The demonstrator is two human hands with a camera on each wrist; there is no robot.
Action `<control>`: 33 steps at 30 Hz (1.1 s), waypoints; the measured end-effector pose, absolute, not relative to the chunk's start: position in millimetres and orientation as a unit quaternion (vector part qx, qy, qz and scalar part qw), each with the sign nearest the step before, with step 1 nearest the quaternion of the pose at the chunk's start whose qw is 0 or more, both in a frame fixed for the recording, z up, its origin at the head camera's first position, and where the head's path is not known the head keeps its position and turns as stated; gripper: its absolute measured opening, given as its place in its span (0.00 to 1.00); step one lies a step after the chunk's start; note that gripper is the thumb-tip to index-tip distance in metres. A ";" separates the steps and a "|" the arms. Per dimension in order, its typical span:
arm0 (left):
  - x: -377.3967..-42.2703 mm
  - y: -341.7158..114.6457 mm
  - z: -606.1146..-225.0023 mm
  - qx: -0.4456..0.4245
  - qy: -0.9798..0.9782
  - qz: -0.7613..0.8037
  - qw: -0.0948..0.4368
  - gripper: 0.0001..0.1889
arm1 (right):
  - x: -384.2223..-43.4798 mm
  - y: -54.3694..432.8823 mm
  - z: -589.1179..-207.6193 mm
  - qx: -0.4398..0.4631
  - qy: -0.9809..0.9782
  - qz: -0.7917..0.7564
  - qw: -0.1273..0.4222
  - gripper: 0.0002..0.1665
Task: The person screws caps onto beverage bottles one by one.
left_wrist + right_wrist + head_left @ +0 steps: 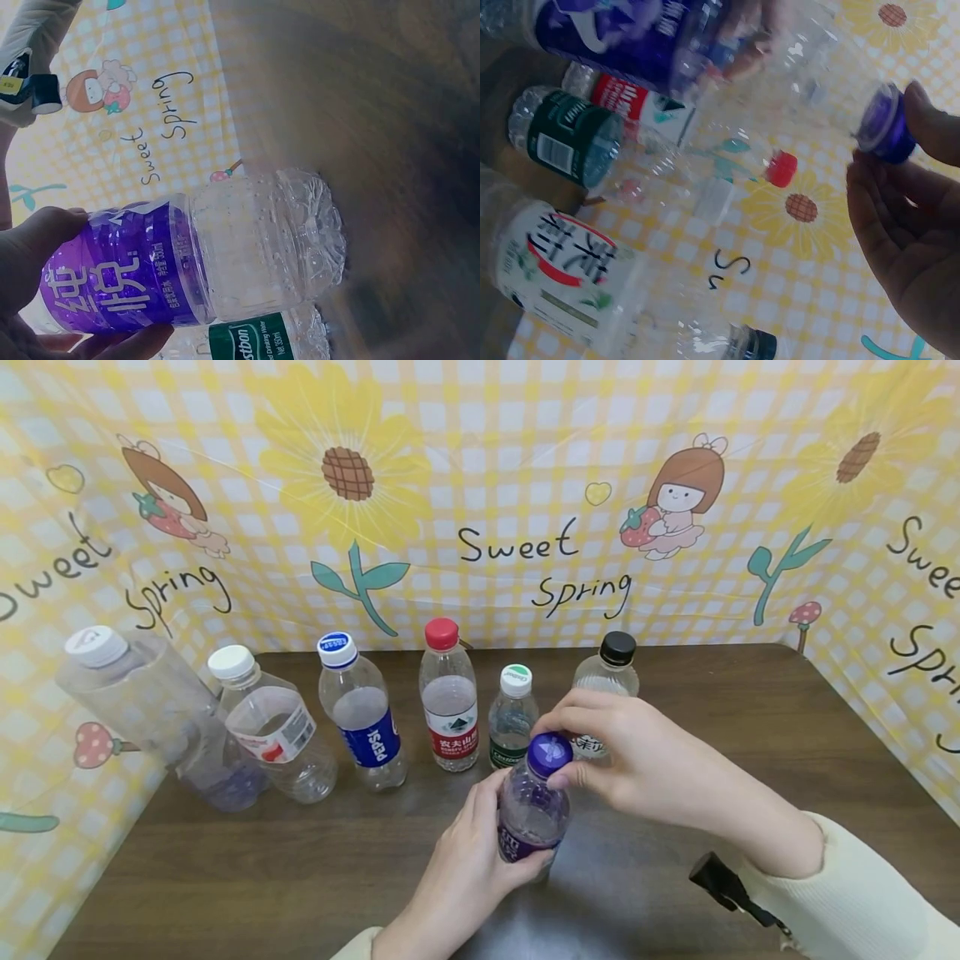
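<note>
A clear plastic bottle with a purple label (124, 274) is held in my left hand (468, 852), fingers wrapped around its label. Its purple cap (550, 753) sits at the top of the neck, where my right hand (637, 752) pinches it between thumb and fingers. In the right wrist view the same cap (885, 124) shows at the mouth of the bottle, between thumb and fingertips. Whether the bottle's base touches the table cannot be told. Just behind it stands a small green-labelled bottle (514, 718), and a black-capped bottle (611, 672) is partly hidden by my right hand.
On the brown table (285, 877), a red-capped bottle (448, 710), a Pepsi bottle (363, 727), a white-capped bottle (273, 727) and a large tilted bottle (150, 702) stand leftward. A yellow checked cloth (487, 460) hangs behind and at the sides.
</note>
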State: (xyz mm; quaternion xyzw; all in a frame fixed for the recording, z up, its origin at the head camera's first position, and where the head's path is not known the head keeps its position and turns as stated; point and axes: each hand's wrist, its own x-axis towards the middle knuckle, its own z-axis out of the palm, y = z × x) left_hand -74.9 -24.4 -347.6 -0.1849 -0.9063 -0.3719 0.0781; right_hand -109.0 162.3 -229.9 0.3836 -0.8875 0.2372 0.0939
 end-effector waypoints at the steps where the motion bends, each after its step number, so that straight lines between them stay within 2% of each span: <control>1: -74.7 -24.3 -347.2 -0.182 -0.906 -0.375 0.073 0.42 | -108.3 162.0 -231.4 0.383 -0.886 0.241 0.101 0.18; 5: -74.2 -23.8 -346.4 -0.178 -0.907 -0.374 0.071 0.41 | -106.0 160.9 -237.3 0.380 -0.879 0.254 0.138 0.18; 8: -73.6 -23.3 -347.2 -0.181 -0.908 -0.365 0.095 0.41 | -104.8 159.4 -240.4 0.375 -0.875 0.263 0.158 0.19; 16: -72.7 -20.9 -350.7 -0.178 -0.908 -0.353 0.141 0.40 | -99.9 154.9 -240.9 0.345 -0.880 0.278 0.171 0.17; 19: -73.1 -20.7 -350.1 -0.177 -0.908 -0.356 0.130 0.40 | -99.8 154.5 -240.5 0.338 -0.883 0.281 0.166 0.17; 25: -74.3 -20.6 -346.7 -0.166 -0.909 -0.377 0.066 0.41 | -101.6 156.1 -238.4 0.332 -0.890 0.279 0.141 0.16; 33: -75.5 -22.3 -347.8 -0.164 -0.908 -0.380 0.061 0.42 | -103.8 156.4 -237.9 0.324 -0.897 0.276 0.120 0.15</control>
